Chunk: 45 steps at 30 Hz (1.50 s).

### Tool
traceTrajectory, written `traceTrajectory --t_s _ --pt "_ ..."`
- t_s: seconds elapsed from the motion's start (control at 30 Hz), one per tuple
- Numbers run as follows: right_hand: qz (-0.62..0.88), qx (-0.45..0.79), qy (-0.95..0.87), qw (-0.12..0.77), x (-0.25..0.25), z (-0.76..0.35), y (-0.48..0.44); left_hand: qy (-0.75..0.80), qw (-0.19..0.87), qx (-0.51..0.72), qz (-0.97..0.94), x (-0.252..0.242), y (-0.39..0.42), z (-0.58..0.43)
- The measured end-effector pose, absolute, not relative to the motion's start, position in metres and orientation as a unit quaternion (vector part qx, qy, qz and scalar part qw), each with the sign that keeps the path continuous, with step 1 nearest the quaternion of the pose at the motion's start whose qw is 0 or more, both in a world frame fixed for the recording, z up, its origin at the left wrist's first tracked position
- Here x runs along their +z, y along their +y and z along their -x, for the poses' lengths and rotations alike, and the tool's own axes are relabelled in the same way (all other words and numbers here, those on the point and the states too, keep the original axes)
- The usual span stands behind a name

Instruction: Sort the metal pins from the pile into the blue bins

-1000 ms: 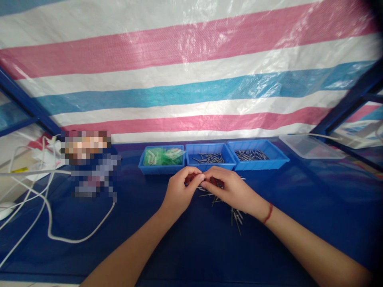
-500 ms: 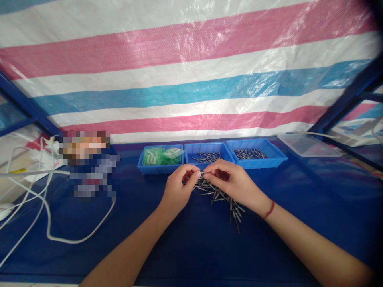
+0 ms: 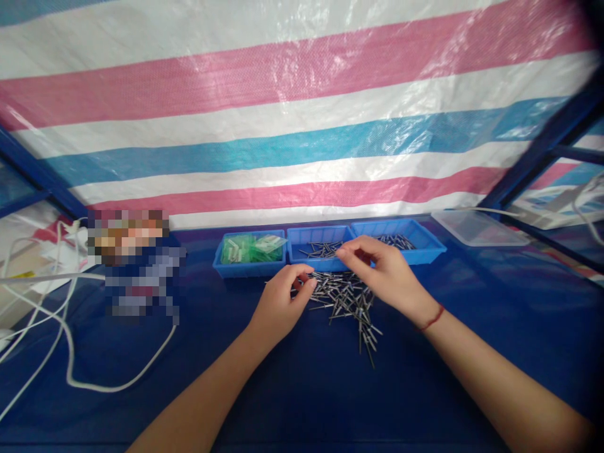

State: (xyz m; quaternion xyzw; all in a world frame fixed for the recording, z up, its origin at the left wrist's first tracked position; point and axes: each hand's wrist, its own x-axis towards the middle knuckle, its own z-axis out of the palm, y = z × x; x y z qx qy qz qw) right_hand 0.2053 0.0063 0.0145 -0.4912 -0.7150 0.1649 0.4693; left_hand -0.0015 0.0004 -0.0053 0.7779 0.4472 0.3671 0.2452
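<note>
A loose pile of pop rivets (image 3: 349, 299) lies on the blue table in front of the bins. At the pile's left edge is my left hand (image 3: 283, 296), its fingers curled and its thumb and forefinger slightly apart, with nothing visible between them. My right hand (image 3: 387, 274) is raised over the front edge of the middle blue bin (image 3: 297, 253). Its thumb and forefinger are pinched together, and whatever lies between the tips is too small to make out. More rivets (image 3: 323, 249) lie inside that bin.
The left blue bin (image 3: 248, 270) holds green plastic packets (image 3: 255, 246). Rivets also lie in the right blue bin (image 3: 427, 256), partly behind my right hand. A clear plastic lid (image 3: 479, 228) is at the right; white cables (image 3: 108, 388) trail at the left. A striped sheet (image 3: 302, 151) hangs behind.
My hands, which met above the pile, have parted. The right hand has moved up and right to the middle bin; the left has moved slightly left and its thumb and forefinger have come apart.
</note>
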Motion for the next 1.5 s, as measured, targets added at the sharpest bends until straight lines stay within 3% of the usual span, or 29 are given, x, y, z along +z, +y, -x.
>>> traceTrajectory --t_s 0.1,0.2,0.47,0.77,0.97,1.07,1.2,1.5 --pt "0.576 0.071 -0.646 0.496 0.017 -0.238 0.019 0.436 0.226 0.343 -0.801 -0.004 0.0 0.002" --pt "0.662 -0.069 -0.594 0.451 0.017 -0.274 0.028 0.421 0.216 0.317 -0.822 -0.005 -0.001 0.003" --pt "0.667 -0.141 -0.611 0.402 0.017 -0.286 0.032 0.42 0.119 0.252 -0.864 -0.001 -0.003 0.005" --pt "0.459 -0.028 -0.802 0.381 0.034 -0.21 -0.004 0.364 0.078 0.175 -0.912 -0.006 -0.008 -0.004" --pt "0.404 -0.049 -0.869 0.281 0.024 -0.19 -0.006 0.351 0.006 0.176 -0.92 -0.011 -0.006 -0.009" --pt "0.406 -0.038 -0.864 0.296 0.012 -0.192 -0.001 0.367 -0.006 0.17 -0.914 -0.01 -0.007 -0.01" --pt "0.422 0.056 -0.836 0.346 0.006 -0.196 -0.003 0.417 0.036 0.211 -0.883 -0.004 -0.006 -0.008" --pt "0.393 0.114 -0.858 0.311 0.001 -0.186 -0.013 0.42 0.189 0.365 -0.809 0.002 0.001 0.002"
